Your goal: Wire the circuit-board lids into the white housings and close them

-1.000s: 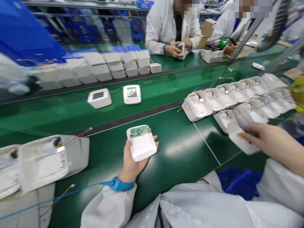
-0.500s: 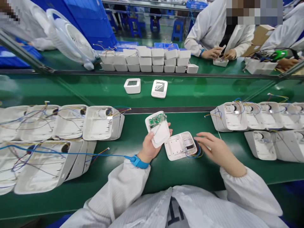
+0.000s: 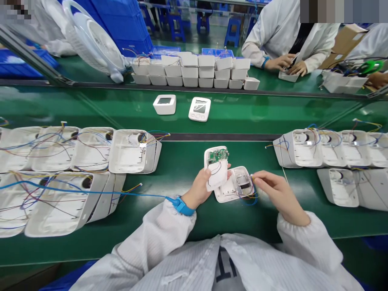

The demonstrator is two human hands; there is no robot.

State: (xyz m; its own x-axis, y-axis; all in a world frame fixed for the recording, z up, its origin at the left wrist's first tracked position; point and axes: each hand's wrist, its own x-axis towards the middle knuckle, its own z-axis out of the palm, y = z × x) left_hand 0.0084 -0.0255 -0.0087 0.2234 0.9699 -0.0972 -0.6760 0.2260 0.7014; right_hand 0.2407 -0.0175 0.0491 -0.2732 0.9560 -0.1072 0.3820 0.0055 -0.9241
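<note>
My left hand (image 3: 198,189) is closed around the edge of a white cover (image 3: 217,178), tilted upright with its inner side toward me. A green circuit board (image 3: 216,156) sits at its top. Behind and below the cover, a white plastic housing (image 3: 226,193) lies open on the green bench, partly hidden by it. Coloured wires (image 3: 252,198) loop out of the housing's right side. At that side my right hand (image 3: 280,193) pinches a small pale wire connector (image 3: 251,177). A blue strap (image 3: 183,207) with a cord rings my left wrist.
Rows of open white housings with loose wires stand at left (image 3: 127,155) and right (image 3: 307,149). Two white units with screens, one boxy (image 3: 165,108) and one flat (image 3: 199,115), lie ahead. Beyond are stacked white cases (image 3: 190,76), a fan (image 3: 93,40) and a co-worker's hands (image 3: 280,62).
My left hand has brought the cover right, in front of the housing, and turned it more upright. My right fingers have closed on the connector and lifted it at the housing's edge.
</note>
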